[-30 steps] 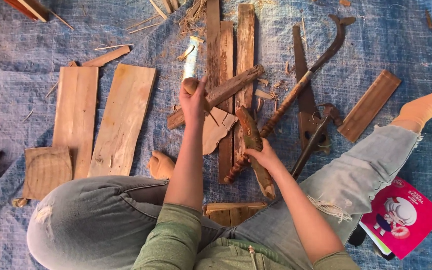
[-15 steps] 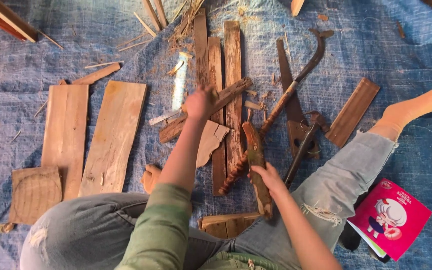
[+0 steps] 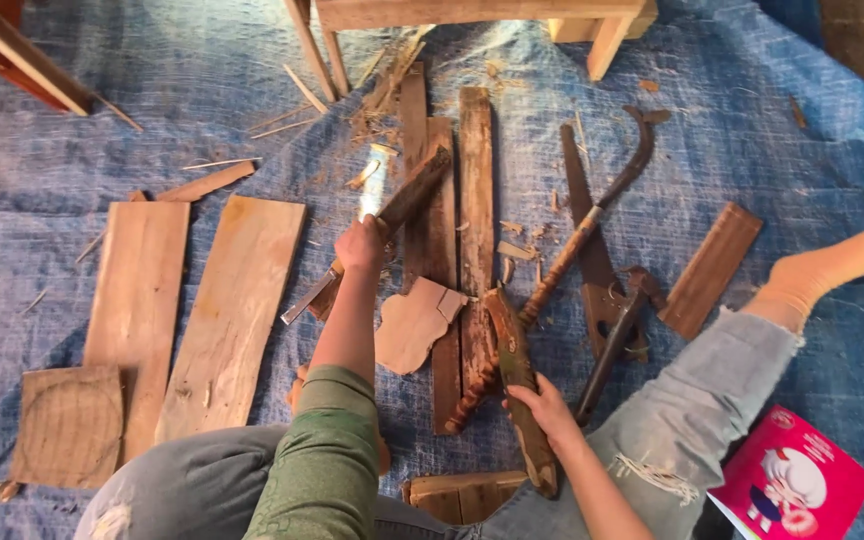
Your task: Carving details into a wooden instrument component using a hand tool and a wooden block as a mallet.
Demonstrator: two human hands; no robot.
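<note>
My left hand (image 3: 360,245) is closed around a long dark wooden stick (image 3: 414,192) that lies slanted across upright planks (image 3: 474,200) on the blue tarp (image 3: 102,120). My right hand (image 3: 544,405) grips a rough, thick wooden club (image 3: 508,345) near its lower end, and the club's top points toward the planks. A flat carved piece of wood with a curved outline (image 3: 414,325) lies between my two hands. I sit on the tarp with my knees apart.
Two wide boards (image 3: 232,310) and a square wooden block (image 3: 70,425) lie at the left. A hand saw (image 3: 584,235), a long hooked iron tool (image 3: 612,190) and a hammer (image 3: 617,340) lie at the right. A pink box (image 3: 792,490) sits at the lower right, a wooden bench (image 3: 472,15) at the top.
The view has tilted up, so everything sits lower in frame and the bench shows. My left hand has slid down the stick. My right hand keeps hold of the club.
</note>
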